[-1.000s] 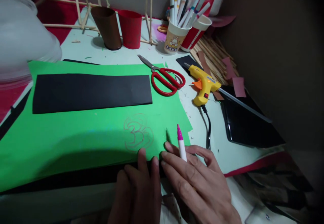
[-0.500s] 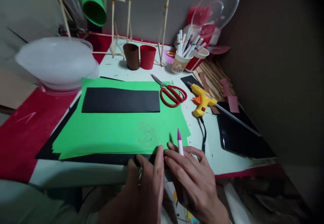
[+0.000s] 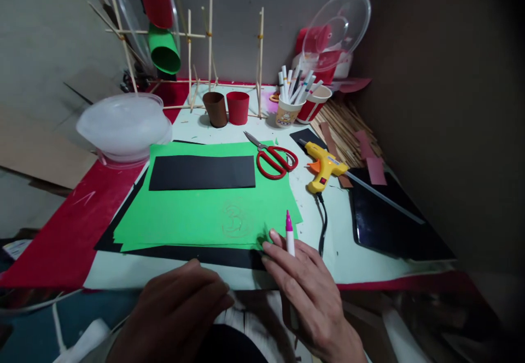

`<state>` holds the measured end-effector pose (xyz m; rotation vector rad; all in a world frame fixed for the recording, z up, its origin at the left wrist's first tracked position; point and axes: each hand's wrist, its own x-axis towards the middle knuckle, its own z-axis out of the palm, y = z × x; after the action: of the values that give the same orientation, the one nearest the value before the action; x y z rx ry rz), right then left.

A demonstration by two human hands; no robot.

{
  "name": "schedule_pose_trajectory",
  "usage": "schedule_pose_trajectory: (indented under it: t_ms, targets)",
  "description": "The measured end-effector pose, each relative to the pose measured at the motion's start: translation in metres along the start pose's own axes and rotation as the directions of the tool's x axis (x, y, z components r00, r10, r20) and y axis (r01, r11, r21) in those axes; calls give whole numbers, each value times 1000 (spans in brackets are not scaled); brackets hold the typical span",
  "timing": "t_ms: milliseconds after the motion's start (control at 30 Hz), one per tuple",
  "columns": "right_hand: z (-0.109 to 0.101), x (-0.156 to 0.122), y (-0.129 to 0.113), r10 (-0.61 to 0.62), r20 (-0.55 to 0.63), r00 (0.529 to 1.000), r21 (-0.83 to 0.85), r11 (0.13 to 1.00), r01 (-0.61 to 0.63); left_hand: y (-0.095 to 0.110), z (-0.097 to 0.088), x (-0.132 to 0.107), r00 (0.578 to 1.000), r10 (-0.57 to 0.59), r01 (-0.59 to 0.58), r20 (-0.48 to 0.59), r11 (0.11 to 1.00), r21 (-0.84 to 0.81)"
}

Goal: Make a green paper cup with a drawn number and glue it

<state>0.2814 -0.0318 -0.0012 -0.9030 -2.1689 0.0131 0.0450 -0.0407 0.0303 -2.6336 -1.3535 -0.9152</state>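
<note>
Green sheet [image 3: 192, 212] is matt and smooth, paper or thin foam, can't tell which, and the black strip [image 3: 202, 173] looks much the same. Pen [image 3: 290, 240] is smooth plastic. Scissors [image 3: 261, 147] have bare metal blades [image 3: 253, 139] and glossy plastic handles [image 3: 272, 177], glue gun [image 3: 326, 167] is hard smooth plastic too. Sticks [image 3: 348, 130] are raw wood, kinda rough. Disc [image 3: 357, 29] is clear shiny plastic, brown cup [image 3: 215, 110] matt and papery, black slab [image 3: 373, 215] pretty glossy

A Craft Corner

This is a place for making things — I can't tell if it's in a home. A table [image 3: 338, 253] stands by a wall [image 3: 238, 35]. On it are green sheets [image 3: 192, 212], red scissors [image 3: 273, 160], a yellow glue gun [image 3: 324, 166], a cup [image 3: 287, 116] of pens [image 3: 292, 87] and thin sticks [image 3: 348, 128] — some joined into a frame [image 3: 210, 51].
</note>
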Motion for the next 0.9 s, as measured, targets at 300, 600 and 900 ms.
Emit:
schedule_pose_trajectory:
  t_ms: [300, 600, 900]
  targets:
    - [-3, 31, -36, 41, 133, 990, 15, 999, -44, 10, 2, 11, 943, -252, 325, 216, 835, -444]
    - [13, 49, -25, -28, 109, 994, 54, 998, 22, -9, 1, 21, 682, -252, 731, 687, 274, -625]
    - [25, 51, -14, 119, -67, 991, 207, 973, -103, -7, -1, 32, 490, -251, 763, 835, -340, -550]
